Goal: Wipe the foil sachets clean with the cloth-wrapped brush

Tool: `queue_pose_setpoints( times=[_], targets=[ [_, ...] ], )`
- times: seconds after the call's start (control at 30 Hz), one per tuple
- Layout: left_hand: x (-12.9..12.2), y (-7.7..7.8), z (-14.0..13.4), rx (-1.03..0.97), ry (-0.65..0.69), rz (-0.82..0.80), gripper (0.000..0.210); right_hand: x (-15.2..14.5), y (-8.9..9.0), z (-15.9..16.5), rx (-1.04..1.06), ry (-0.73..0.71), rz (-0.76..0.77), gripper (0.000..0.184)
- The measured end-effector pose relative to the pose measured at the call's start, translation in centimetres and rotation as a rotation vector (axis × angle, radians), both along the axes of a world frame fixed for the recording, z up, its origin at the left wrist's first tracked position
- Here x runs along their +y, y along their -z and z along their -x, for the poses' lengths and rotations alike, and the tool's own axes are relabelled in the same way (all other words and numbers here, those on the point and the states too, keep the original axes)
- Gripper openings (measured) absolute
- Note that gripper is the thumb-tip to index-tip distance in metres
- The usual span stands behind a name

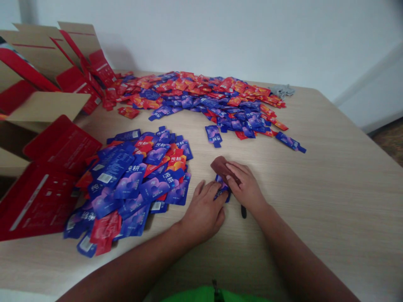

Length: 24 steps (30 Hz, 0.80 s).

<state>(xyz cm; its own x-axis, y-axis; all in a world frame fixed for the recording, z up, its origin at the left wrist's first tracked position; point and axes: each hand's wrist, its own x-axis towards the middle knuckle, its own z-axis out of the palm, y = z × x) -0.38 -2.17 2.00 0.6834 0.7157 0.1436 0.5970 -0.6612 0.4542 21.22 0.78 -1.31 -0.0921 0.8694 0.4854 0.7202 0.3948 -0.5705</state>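
1. Clock centre: the small blue-purple printed pouch (221, 180), lying on the pale wood-grain table (330, 188) beneath both hands.
2. Left hand (206, 209), at 8 o'clock: fingers slightly parted and bent, tips laid over the pouch. Whether they pinch it, I cannot tell.
3. Right hand (247, 186), at 3 o'clock: fingers and thumb pinching a flat reddish-brown piece (220, 165), material unclear, which overlaps the pouch's upper edge at 12 o'clock.
4. A narrow black rounded tip (244, 212) shows just below the right hand, at 4 o'clock; its connection to the brown piece is hidden.
5. Heap of blue and red flat spouted pouches (135, 180): 9 o'clock, near the left hand.
6. Open red-and-tan cardboard cartons (47, 107): 10 o'clock, beyond the heap.
7. Long mixed pile of red-orange and blue pouches (195, 94): 11 to 1 o'clock, along the white wall (236, 37).
8. Single blue pouches: one at 12 o'clock (213, 135), another at 2 o'clock (289, 141).
9. Crumpled grey material (282, 90): 1 o'clock, at the pile's end.
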Motion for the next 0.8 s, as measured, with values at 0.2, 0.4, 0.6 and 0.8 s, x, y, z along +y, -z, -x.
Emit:
queue_pose_setpoints(
  times=[0.2, 0.4, 0.6, 0.8],
  targets=[
    [0.0, 0.3, 0.0, 0.000, 0.007, -0.011, 0.049, 0.1, 0.1, -0.2, 0.011, 0.032, -0.007, 0.042],
    [0.0, 0.4, -0.1, 0.001, 0.008, -0.012, 0.048, -0.6, -1.0, 0.0, 0.100, -0.002, -0.058, 0.042],
    [0.1, 0.3, -0.2, -0.008, 0.009, -0.012, 0.039, -1.1, -1.4, 0.2, 0.118, -0.181, -0.037, 0.046],
    [0.1, 0.3, -0.2, -0.005, 0.010, -0.011, 0.040, -0.7, -1.1, 0.2, 0.079, -0.213, -0.041, 0.048]
  ],
)
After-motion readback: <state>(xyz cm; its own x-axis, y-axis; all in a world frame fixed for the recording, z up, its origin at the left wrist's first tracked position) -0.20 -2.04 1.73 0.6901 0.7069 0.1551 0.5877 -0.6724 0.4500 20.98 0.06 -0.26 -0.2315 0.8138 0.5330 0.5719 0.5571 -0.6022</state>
